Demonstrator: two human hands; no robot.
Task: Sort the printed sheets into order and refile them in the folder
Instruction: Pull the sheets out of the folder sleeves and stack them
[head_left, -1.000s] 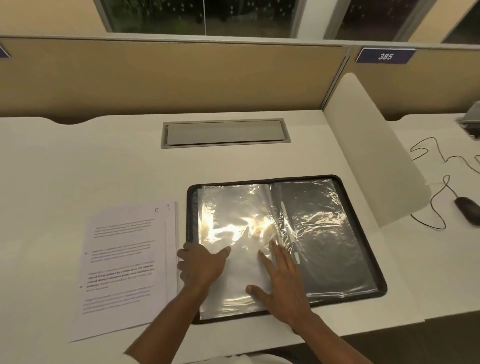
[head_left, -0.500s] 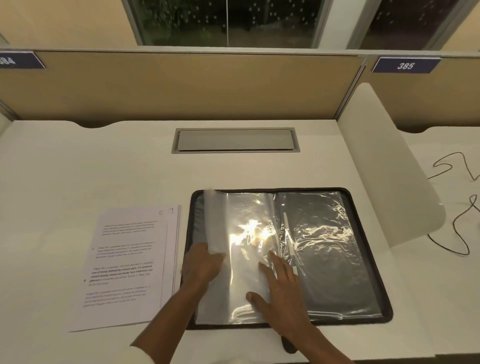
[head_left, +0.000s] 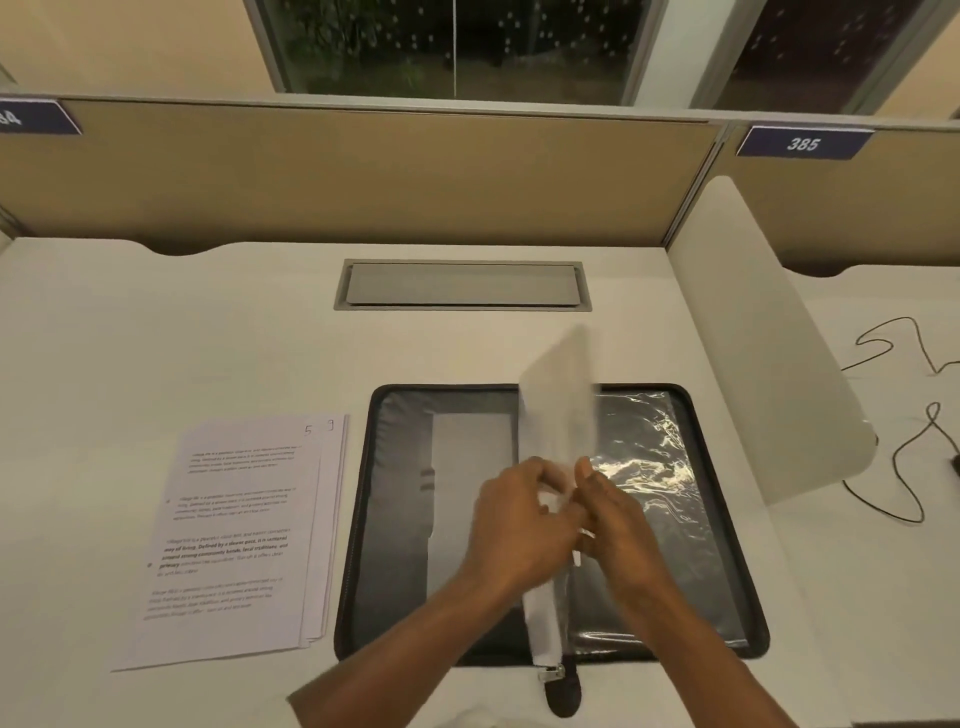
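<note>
Desk (head_left: 156, 338): left hand (head_left: 519, 530) and right hand (head_left: 618, 519) hold folder sleeves (head_left: 558, 405) upright, long axis front-to-back.

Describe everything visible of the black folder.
The black folder lies open and flat on the white desk, right of the printed sheets. A zipped fabric edge runs round it, with a zip pull at the near side. Its left inner cover is dark with a flat pocket; glossy clear sleeves cover the right half. One blurred bunch stands upright at the spine, gripped by the left hand and right hand.
</note>
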